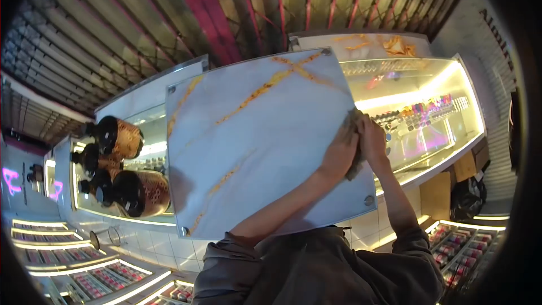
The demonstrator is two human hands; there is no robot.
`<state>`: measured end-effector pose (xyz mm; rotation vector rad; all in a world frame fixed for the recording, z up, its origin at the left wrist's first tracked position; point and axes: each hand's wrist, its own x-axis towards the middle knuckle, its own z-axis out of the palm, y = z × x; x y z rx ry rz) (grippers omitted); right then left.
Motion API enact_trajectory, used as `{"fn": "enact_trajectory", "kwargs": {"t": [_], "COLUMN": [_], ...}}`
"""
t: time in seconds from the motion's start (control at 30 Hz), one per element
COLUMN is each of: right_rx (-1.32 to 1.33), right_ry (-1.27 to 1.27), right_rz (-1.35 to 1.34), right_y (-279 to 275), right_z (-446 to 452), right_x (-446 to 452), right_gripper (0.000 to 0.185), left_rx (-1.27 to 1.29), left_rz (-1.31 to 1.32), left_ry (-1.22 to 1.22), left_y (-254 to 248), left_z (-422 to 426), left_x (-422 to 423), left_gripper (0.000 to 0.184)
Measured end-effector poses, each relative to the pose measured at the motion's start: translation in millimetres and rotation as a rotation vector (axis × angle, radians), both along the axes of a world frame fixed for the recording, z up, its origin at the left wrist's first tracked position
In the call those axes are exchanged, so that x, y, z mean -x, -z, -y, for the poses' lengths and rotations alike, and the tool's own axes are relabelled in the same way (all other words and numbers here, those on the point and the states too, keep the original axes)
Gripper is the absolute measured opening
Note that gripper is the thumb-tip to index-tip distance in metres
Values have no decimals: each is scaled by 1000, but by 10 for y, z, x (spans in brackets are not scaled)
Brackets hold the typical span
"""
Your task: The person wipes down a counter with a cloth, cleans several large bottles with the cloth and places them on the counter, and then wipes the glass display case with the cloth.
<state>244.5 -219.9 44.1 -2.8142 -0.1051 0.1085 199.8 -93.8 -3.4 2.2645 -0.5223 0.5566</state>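
Okay, our right hand (pixel 372 137) curled tight on the rag (pixel 354 168) | left hand (pixel 340 155) against it, we can't tell how tight | rag at 3 o'clock on the panel (pixel 265 141) | shoving leftward too hard might slide panel into jars (pixel 148 193) at 9

ahead: folding metal shutter (pixel 262 11), pink-edged slats | right: brightly lit glass display case (pixel 473 99), ribbed grey wall (pixel 497 175) | left: pink neon sign (pixel 11 181), light-strip shelves (pixel 48 245) | below: white tiles (pixel 367 221)
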Motion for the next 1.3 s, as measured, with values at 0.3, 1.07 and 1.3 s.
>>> {"fn": "enact_trajectory", "kwargs": {"t": [0.3,1.07,1.3], "right_rx": [-852,-1403,-1064], "right_ry": [-114,-407,-951], "right_rz": [15,-295,208], "right_y": [-635,-1299,-1407], "right_z": [-955,-3770,-5256], "right_x": [844,1825,1031], "right_gripper": [14,41,33], "left_rx": [106,758,316], "left_rz": [78,-42,73], "left_ry": [-49,-648,-999], "left_y": [-928,-1008,-773], "left_z": [-1188,-3873,-4182], "left_x": [1080,3376,3066], "left_gripper": [38,47,93]}}
